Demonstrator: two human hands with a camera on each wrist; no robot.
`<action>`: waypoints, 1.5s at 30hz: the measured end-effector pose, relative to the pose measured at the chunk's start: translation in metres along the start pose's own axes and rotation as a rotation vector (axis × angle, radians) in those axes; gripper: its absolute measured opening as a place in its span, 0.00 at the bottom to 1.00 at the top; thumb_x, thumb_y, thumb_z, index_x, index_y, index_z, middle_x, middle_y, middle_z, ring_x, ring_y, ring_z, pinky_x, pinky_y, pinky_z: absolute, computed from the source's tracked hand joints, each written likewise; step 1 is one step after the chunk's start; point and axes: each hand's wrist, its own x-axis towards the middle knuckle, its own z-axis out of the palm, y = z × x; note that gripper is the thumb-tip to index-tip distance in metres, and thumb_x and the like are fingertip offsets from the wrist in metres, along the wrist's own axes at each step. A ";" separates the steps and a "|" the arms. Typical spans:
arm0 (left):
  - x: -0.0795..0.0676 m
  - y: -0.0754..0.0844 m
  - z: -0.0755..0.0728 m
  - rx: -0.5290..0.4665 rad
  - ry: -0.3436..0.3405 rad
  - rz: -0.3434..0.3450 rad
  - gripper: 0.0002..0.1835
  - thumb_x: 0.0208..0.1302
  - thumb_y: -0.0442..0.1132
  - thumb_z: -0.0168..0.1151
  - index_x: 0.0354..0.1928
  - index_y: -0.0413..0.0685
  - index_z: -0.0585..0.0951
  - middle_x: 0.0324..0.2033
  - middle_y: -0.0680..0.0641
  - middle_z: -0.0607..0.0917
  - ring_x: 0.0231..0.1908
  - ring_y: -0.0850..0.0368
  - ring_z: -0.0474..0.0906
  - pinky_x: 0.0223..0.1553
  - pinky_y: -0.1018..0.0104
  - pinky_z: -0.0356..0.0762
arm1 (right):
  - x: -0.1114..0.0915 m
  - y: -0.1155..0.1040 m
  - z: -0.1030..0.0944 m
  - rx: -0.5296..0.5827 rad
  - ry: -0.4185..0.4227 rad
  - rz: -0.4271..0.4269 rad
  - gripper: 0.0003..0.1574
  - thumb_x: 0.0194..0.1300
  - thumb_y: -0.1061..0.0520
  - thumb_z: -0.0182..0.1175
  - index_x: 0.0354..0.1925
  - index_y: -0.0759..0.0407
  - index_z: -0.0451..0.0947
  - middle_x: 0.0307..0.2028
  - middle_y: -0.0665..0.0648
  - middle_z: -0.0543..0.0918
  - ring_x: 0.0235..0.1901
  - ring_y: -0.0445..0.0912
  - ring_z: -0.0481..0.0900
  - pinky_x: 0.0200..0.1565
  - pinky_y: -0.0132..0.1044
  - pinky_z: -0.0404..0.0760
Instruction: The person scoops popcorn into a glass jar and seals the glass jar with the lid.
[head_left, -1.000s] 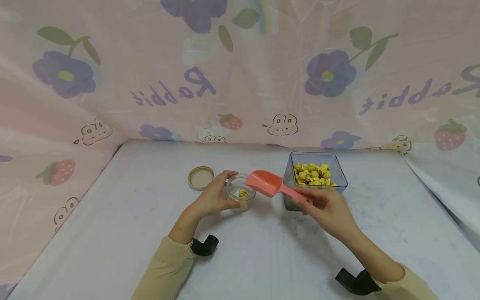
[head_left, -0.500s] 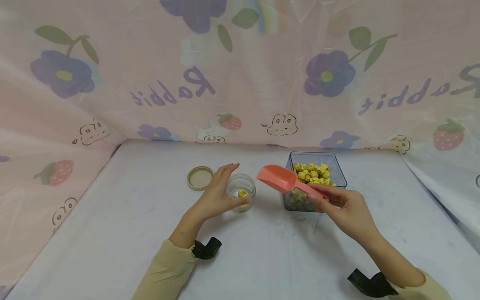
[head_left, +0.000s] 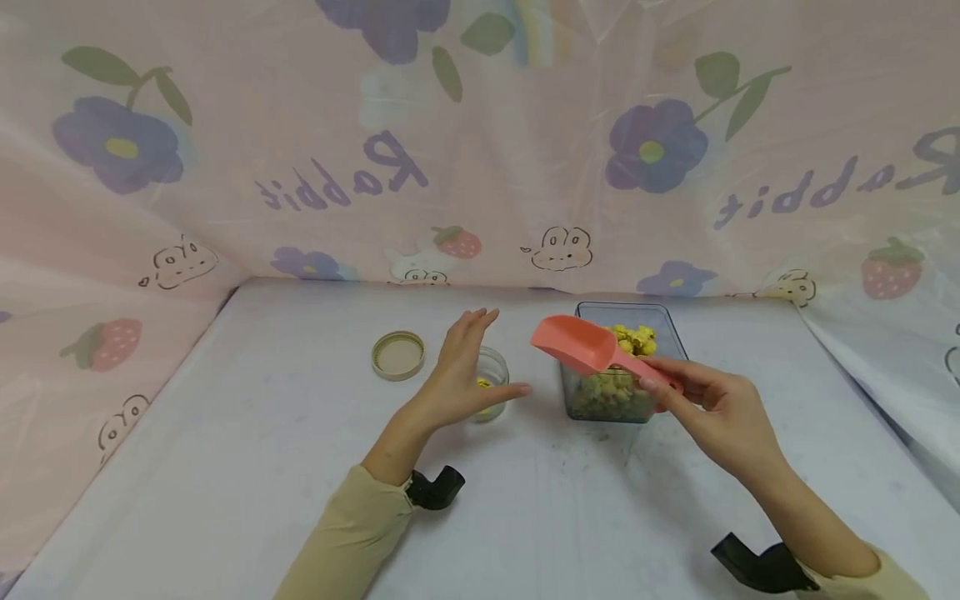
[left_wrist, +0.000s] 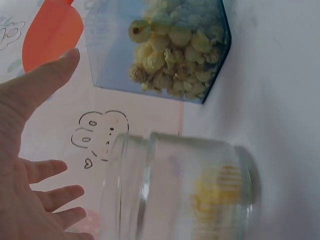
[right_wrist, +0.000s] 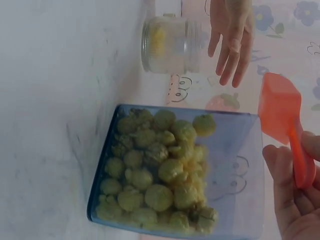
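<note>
Probably light, stiff scoop [head_left: 576, 342], I judge | hold: handle [head_left: 632, 365] | right hand [head_left: 722, 415] pinches it | left hand [head_left: 452, 385] spread, scoop's 9 o'clock

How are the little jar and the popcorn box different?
The jar is round, but the box has corners.
The jar is smaller than the box.
The jar looks clear, while the box is bluish.
The jar has just a little popcorn; the box has lots.
Both are see-through, open on top and standing on the white table.
</note>
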 end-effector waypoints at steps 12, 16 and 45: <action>0.013 0.012 0.012 0.009 0.006 0.054 0.54 0.48 0.51 0.75 0.73 0.45 0.54 0.73 0.43 0.53 0.74 0.46 0.42 0.71 0.42 0.47 | 0.003 0.007 -0.012 -0.015 0.073 -0.059 0.18 0.60 0.71 0.61 0.50 0.66 0.81 0.30 0.39 0.84 0.26 0.32 0.79 0.27 0.22 0.76; 0.017 0.017 0.018 -0.011 0.003 0.057 0.55 0.48 0.52 0.75 0.73 0.47 0.54 0.73 0.44 0.53 0.74 0.48 0.42 0.71 0.44 0.49 | 0.002 0.011 -0.016 -0.033 0.096 -0.062 0.18 0.60 0.72 0.61 0.50 0.67 0.80 0.30 0.36 0.81 0.27 0.30 0.79 0.24 0.23 0.73; 0.053 0.037 0.061 -0.208 -0.072 -0.029 0.60 0.46 0.54 0.76 0.75 0.65 0.47 0.74 0.53 0.51 0.73 0.52 0.50 0.68 0.45 0.58 | 0.009 0.035 -0.055 -0.232 0.172 -0.125 0.17 0.60 0.69 0.64 0.49 0.65 0.81 0.31 0.34 0.79 0.30 0.23 0.73 0.35 0.11 0.68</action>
